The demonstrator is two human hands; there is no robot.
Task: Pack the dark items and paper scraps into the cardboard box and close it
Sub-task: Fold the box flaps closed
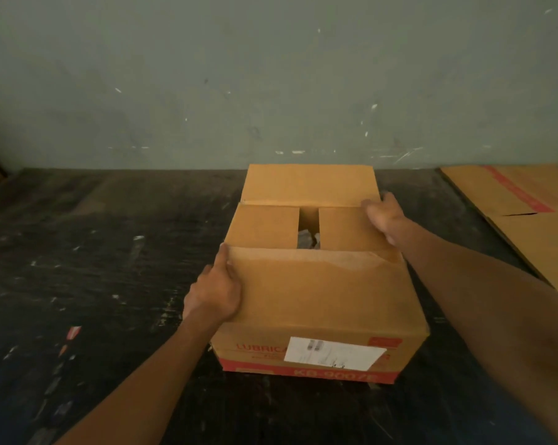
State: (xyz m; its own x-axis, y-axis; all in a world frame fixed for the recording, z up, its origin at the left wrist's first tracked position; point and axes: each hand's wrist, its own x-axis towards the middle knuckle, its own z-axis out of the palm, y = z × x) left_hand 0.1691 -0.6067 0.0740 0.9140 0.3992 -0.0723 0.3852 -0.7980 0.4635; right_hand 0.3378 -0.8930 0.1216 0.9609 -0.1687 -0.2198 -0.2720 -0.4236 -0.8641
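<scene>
A brown cardboard box (319, 319) with red print and a white label stands on the dark table in front of me. Its two side flaps (264, 226) lie folded in, leaving a narrow gap where pale paper scraps (307, 240) and something dark show. The near flap (316, 284) is lowered over the opening, and the far flap (309, 184) stands up. My left hand (215, 292) grips the near flap's left edge. My right hand (383, 216) rests on the right side flap by the far flap's corner.
A flattened cardboard sheet (525, 216) with a red stripe lies at the right on the dark, scuffed table (94, 268). Small paper bits (72, 332) lie on the table to the left. A grey-green wall (271, 75) rises behind the table.
</scene>
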